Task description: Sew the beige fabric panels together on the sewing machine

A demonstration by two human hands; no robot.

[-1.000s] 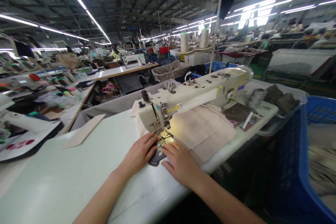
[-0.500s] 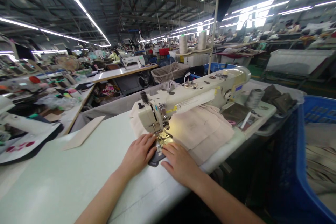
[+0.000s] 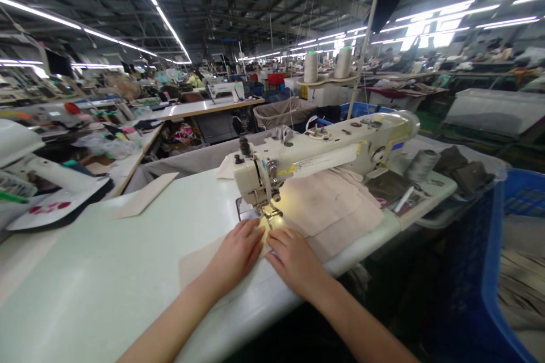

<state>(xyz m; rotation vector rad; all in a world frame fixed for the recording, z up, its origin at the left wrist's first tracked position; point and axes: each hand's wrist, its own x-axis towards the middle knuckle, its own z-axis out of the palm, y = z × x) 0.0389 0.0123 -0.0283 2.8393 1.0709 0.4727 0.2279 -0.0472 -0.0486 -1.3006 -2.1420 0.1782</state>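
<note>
My left hand point(image 3: 236, 255) lies flat with its fingers stretched out on a beige fabric piece point(image 3: 198, 264) on the white table point(image 3: 106, 272), just in front of the presser foot. My right hand point(image 3: 293, 261) rests palm down beside it, fingers extended toward the needle area. Both hands press the fabric below the head of the cream sewing machine point(image 3: 315, 156). A stack of beige fabric pieces point(image 3: 336, 204) lies under the machine arm, to the right of my hands.
A beige card point(image 3: 145, 195) lies at the table's back left. A grey thread cone point(image 3: 421, 165) and dark pieces point(image 3: 462, 167) sit at the right end. A blue crate point(image 3: 489, 261) stands to the right. Other sewing stations fill the hall behind.
A beige fabric piece now lies under my hands where a dark piece showed before. Both hands shifted slightly toward me, and the view moved a little to the left.
</note>
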